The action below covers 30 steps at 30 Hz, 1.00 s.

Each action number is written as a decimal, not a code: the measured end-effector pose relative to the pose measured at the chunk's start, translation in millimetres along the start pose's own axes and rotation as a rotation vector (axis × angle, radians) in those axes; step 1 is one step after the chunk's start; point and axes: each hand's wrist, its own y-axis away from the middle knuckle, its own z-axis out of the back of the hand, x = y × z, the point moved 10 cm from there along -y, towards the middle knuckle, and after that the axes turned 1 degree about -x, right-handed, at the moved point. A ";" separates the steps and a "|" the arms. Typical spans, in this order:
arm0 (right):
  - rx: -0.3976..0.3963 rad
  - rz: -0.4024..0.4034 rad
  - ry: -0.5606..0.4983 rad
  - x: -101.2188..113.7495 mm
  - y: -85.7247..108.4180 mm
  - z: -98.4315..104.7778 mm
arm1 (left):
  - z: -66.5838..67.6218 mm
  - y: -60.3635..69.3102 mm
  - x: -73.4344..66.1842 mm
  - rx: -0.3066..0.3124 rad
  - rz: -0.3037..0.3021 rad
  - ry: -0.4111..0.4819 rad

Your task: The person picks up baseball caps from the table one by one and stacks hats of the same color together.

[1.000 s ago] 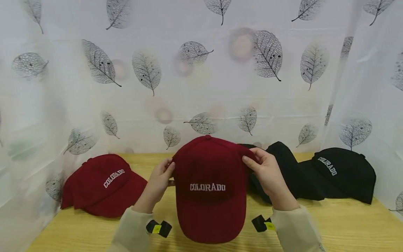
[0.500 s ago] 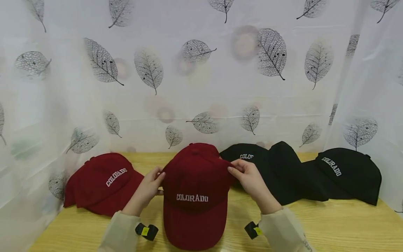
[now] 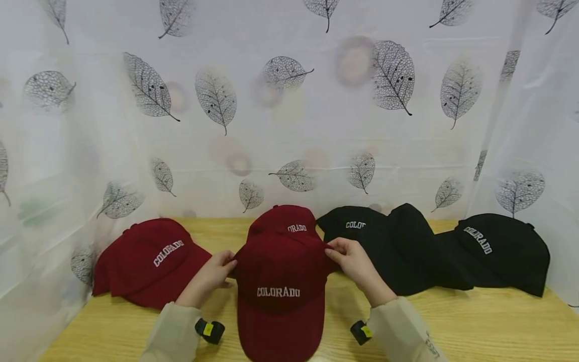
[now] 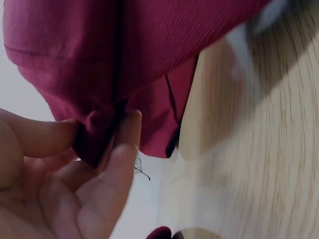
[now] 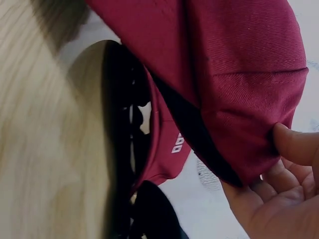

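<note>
At lower centre, the front red cap (image 3: 280, 266) is pinched at both side edges by the left hand (image 3: 210, 275) and right hand (image 3: 356, 265) — bench (image 3: 340, 309) is exposed either side of its brim (image 3: 281, 334).

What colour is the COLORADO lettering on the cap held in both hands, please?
The lettering on the held cap is white; the head view shows it best.

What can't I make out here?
Head view: first letters on the rear maroon cloth cap, hidden by the held maroon cloth cap.
Head view: dark markings on the right beige cloth sleeve, too small.
Left wrist view: part of the held cap, cropped by the upper edge.
Right wrist view: bare right hand, partly cropped by right edge.
</note>
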 end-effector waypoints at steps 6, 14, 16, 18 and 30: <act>0.056 0.004 0.013 -12.7 -2.0 -7.1 | -0.8 0.3 3.3 0.038 -0.019 -0.058; 0.134 0.003 0.030 -21.8 -2.5 -15.3 | -3.1 0.7 3.9 0.092 -0.045 -0.117; 0.151 -0.002 0.030 -23.3 -3.0 -16.6 | -3.8 1.6 4.8 0.110 -0.051 -0.115; 0.166 -0.012 0.021 -25.7 -3.6 -18.0 | -4.4 1.8 6.3 0.124 -0.049 -0.113; 0.181 -0.054 -0.005 -37.0 -5.6 -20.8 | -2.1 -4.8 -10.1 0.048 -0.081 -0.197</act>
